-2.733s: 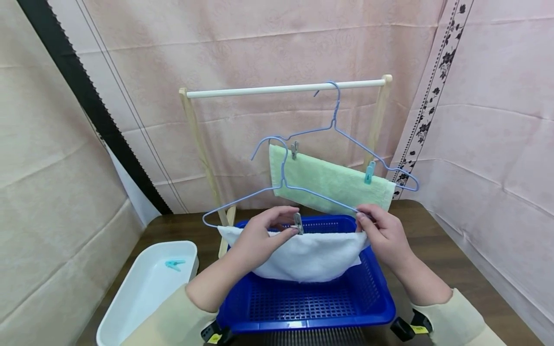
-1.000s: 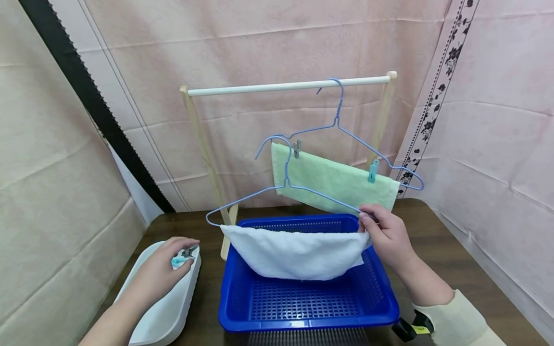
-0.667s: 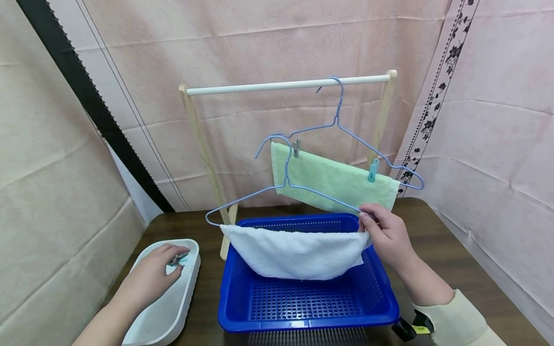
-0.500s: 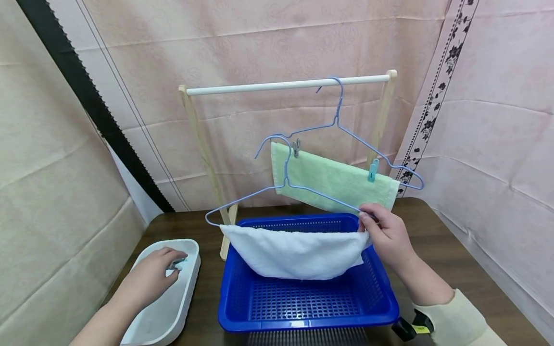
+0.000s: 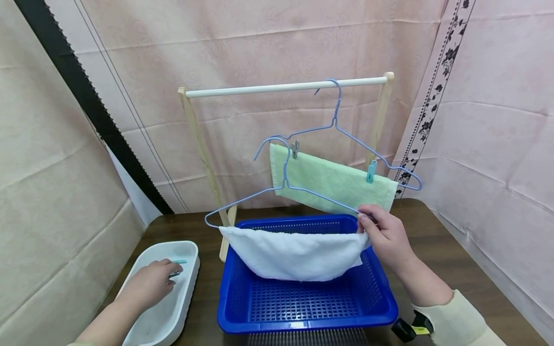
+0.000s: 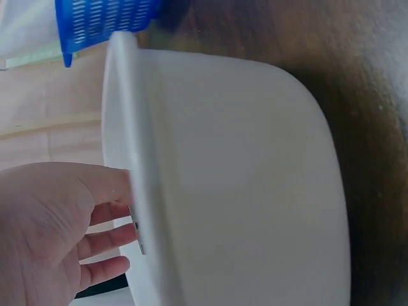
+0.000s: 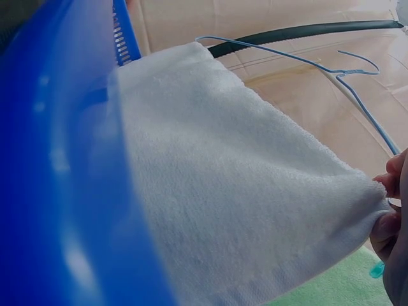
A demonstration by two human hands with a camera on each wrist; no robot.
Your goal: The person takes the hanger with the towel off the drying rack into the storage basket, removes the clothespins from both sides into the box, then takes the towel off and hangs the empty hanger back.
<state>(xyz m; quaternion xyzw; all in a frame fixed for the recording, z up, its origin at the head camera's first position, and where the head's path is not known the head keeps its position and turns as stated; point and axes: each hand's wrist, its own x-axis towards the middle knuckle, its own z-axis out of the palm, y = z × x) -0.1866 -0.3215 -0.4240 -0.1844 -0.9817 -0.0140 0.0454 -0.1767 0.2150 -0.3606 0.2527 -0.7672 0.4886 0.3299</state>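
My left hand reaches over the white tray, pinching a metal clothespin at its fingertips; the tray's rim hides part of it in the left wrist view. Just beyond, in the tray, lies a teal clothespin. With my right hand I grip the right end of a blue wire hanger together with the corner of a white towel. The towel droops over the blue basket, its left corner at the hanger's left end. In the right wrist view, fingers pinch the towel's corner.
A rack with a white bar stands behind. On it hangs another blue hanger with a green towel, held by a metal clothespin and a teal one. Wooden tabletop surrounds the basket; fabric walls enclose it.
My left hand has moved from the white towel to the tray, carrying the metal clothespin, then sunk slightly lower and shifted left. The right hand keeps its grip on hanger and towel.
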